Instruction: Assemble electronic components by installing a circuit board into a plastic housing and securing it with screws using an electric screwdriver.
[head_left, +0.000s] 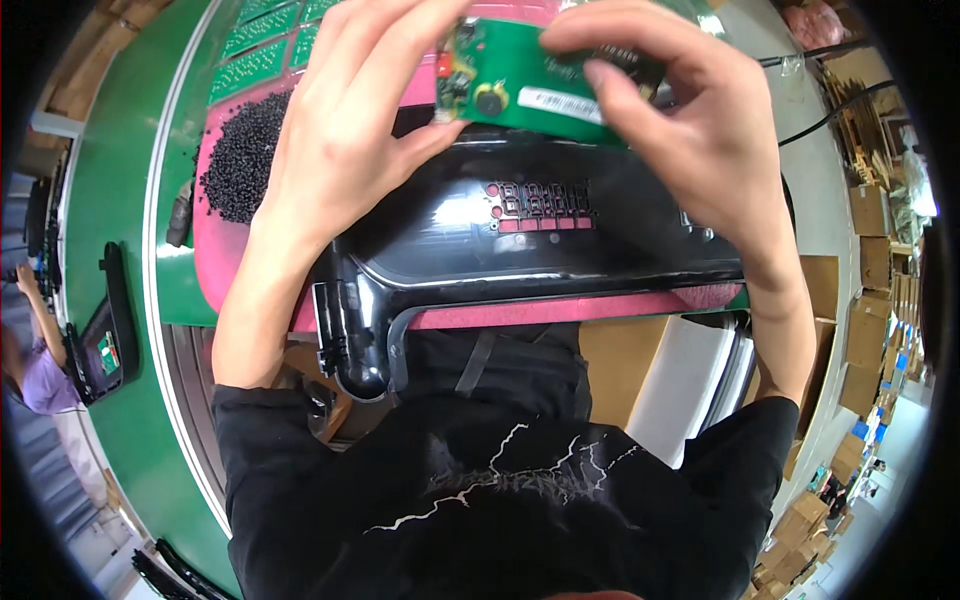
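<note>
A green circuit board (510,80) with a white label strip is held up in front of me, above a glossy black plastic housing (420,240). My right hand (690,120) grips the board's right part, with its thumb and forefinger on the face. At the board's left end is my left hand (345,130), its thumb by the lower corner and its fingers near the upper edge. The housing has a row of cut-outs (540,207) through which pink shows, and a rounded arm at its left. It lies on a pink mat (220,255).
A heap of small black parts (243,160) lies on the mat's left. More green boards (250,60) sit at the far left. On the green table (115,190) another person (45,370) is beside a black housing (105,330). Cardboard boxes (870,220) line the right.
</note>
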